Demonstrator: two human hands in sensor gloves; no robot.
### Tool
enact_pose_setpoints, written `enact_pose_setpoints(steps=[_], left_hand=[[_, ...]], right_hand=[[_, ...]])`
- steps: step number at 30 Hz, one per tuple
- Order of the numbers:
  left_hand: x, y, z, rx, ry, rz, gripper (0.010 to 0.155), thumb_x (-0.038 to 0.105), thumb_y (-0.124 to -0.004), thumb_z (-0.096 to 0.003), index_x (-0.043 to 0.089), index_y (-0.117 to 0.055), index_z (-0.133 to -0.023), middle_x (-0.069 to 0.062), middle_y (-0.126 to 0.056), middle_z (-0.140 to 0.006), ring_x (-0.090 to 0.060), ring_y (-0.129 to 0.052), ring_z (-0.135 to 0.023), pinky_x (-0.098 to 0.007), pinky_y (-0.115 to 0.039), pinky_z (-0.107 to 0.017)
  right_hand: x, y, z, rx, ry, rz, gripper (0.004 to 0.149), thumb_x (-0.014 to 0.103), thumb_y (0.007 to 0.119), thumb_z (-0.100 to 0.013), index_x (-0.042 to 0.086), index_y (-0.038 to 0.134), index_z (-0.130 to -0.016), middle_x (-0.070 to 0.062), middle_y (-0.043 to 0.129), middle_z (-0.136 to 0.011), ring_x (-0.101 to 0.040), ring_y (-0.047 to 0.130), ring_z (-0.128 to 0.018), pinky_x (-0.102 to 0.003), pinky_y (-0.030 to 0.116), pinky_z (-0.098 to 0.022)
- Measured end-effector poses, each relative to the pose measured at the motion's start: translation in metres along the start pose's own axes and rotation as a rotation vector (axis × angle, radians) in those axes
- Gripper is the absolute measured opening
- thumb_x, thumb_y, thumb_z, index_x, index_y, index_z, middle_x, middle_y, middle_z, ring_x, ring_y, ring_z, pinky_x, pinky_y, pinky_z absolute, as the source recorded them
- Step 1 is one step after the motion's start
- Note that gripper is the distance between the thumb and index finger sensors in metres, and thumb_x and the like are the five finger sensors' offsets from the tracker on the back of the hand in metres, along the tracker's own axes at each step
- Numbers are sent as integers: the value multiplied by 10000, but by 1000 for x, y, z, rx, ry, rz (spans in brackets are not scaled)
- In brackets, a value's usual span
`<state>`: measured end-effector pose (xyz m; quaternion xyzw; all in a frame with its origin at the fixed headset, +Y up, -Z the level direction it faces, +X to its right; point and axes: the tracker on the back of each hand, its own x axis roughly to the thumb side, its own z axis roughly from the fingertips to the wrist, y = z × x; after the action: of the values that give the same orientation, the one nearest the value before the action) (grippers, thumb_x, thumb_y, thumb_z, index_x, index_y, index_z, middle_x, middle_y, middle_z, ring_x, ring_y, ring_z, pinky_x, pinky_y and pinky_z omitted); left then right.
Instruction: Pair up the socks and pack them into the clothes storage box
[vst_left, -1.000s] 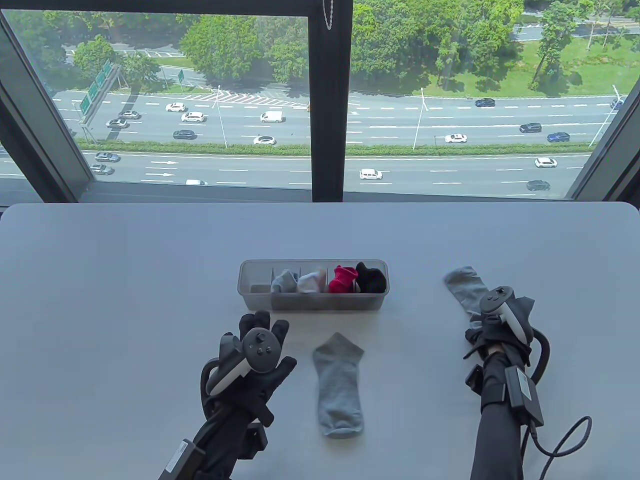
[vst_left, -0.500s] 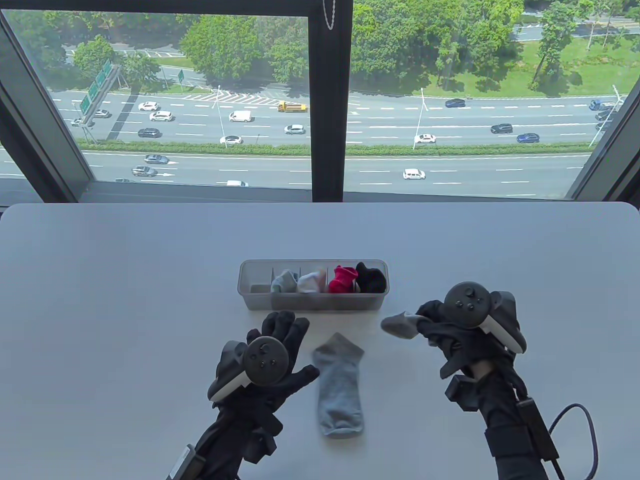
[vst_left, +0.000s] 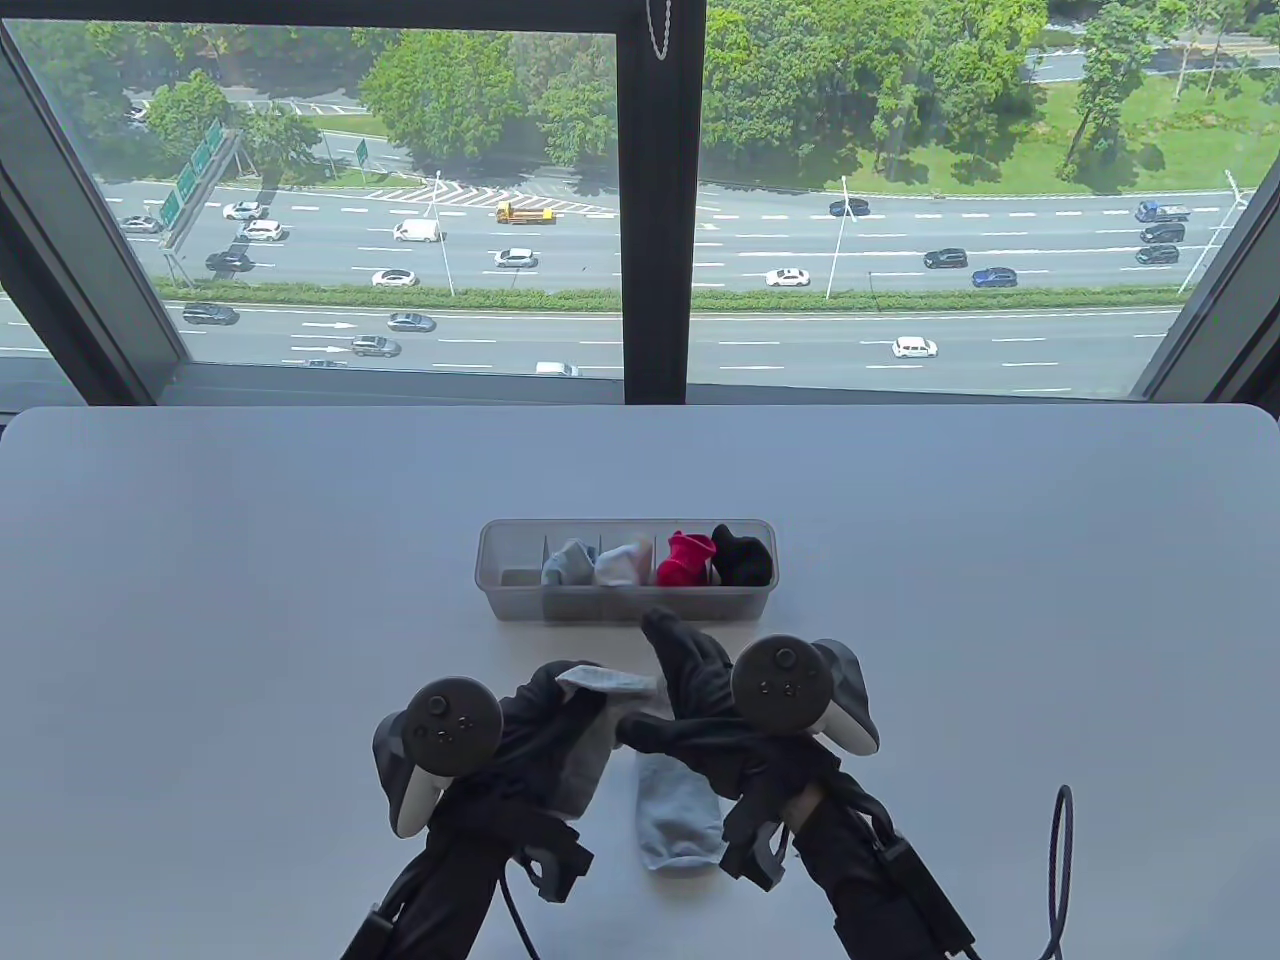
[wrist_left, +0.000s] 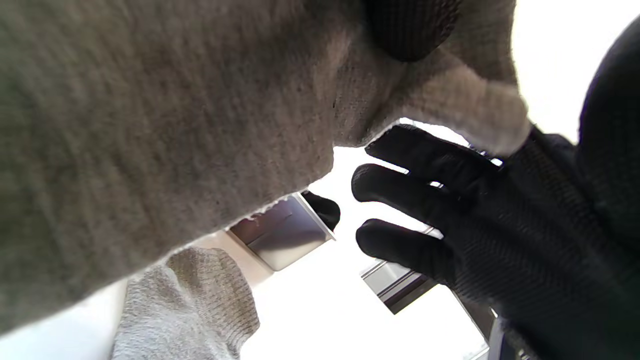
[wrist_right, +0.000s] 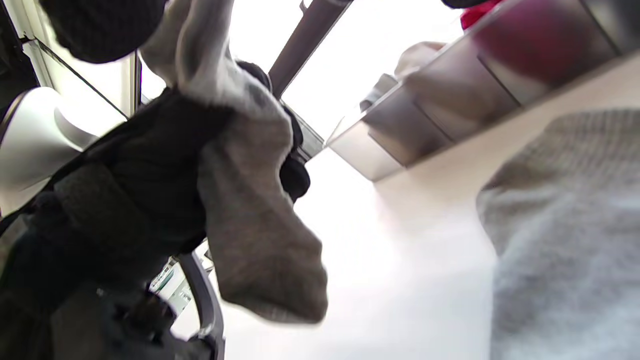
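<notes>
— While the white table (vst_left: 250, 560) was spread below the window, what was kept on it?
— The clothes storage box (vst_left: 510, 598) was set mid-table, rolled pairs held in four compartments, the leftmost left bare.
— And the socks?
— One grey sock (vst_left: 680, 815) was laid flat nearer the edge. A second grey sock (vst_left: 600, 685) was pinched above it by the left hand (vst_left: 545, 735) and the right hand (vst_left: 700, 700)
</notes>
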<state>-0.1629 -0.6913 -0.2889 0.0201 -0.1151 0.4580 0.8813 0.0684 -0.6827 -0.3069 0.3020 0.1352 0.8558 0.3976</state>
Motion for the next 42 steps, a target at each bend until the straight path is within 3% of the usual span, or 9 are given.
enact_pose_setpoints(steps=[4,7,12,15,18,21,29,35,42], left_hand=[[9,-10,2,-38,-32,12,390,383,-685,-584,146,-832,-857,-118,-1018,-772,-370,-1027,-652,-603,-766,-604],[8,-12,0,-117,-9,-16,431,405,-649,-597,149,-828,-894,-160,-963,-864,-436,-942,-762,-653,-679,-653],[11,-18,-3,-295,-82,64,690,441,-684,-581,242,-346,-1150,-155,-483,-1211,-491,-584,-1067,-716,-492,-738],[25,-13,-4,-103,-88,100,390,282,-672,-594,183,-729,-966,-142,-919,-913,-386,-957,-788,-583,-780,-614],[35,-13,-11,-250,-34,247,390,259,-640,-608,121,-727,-962,-96,-1022,-705,-275,-1086,-525,-478,-911,-448],[28,-30,-25,-383,185,295,415,224,-603,-616,60,-688,-987,-158,-999,-732,-328,-1070,-530,-514,-886,-449],[-31,-104,-50,-442,481,-221,410,242,-670,-590,76,-698,-964,-144,-992,-758,-302,-1075,-528,-493,-899,-444],[-39,-103,-49,-429,511,-191,428,275,-701,-581,70,-703,-958,-78,-1003,-709,-214,-1076,-449,-459,-915,-389],[-27,-45,-33,-247,355,-257,665,412,-692,-565,149,-439,-1122,-196,-649,-1089,-457,-743,-934,-640,-646,-670]], right_hand=[[-16,5,1,-129,4,-187,936,564,693,-545,106,123,-1128,-366,176,-1151,-636,254,-1017,-744,386,-712],[-24,-6,10,-370,43,-370,428,343,741,-591,169,621,-962,-211,730,-1044,-502,688,-960,-644,608,-693],[-15,-12,14,-284,-24,-168,446,298,784,-568,169,614,-959,-107,893,-787,-256,951,-657,-478,801,-561],[-1,-20,18,-295,-40,-166,553,297,808,-550,126,585,-1026,-130,904,-739,-233,965,-566,-464,821,-506],[12,-40,26,-301,23,-124,581,315,816,-547,69,620,-1036,-137,915,-712,-169,969,-497,-422,851,-457],[5,-44,19,-248,237,-7,591,305,821,-546,39,629,-1038,-147,918,-710,-159,970,-483,-414,854,-446],[-79,19,-34,-31,778,266,694,312,807,-544,38,490,-1096,-130,871,-771,-155,938,-556,-413,828,-509],[-87,31,-48,34,868,383,562,337,786,-573,171,565,-1063,-58,807,-743,-130,889,-557,-404,794,-543],[-86,24,-21,-128,743,227,399,318,757,-566,266,652,-947,-77,823,-749,-158,895,-566,-433,792,-539]])
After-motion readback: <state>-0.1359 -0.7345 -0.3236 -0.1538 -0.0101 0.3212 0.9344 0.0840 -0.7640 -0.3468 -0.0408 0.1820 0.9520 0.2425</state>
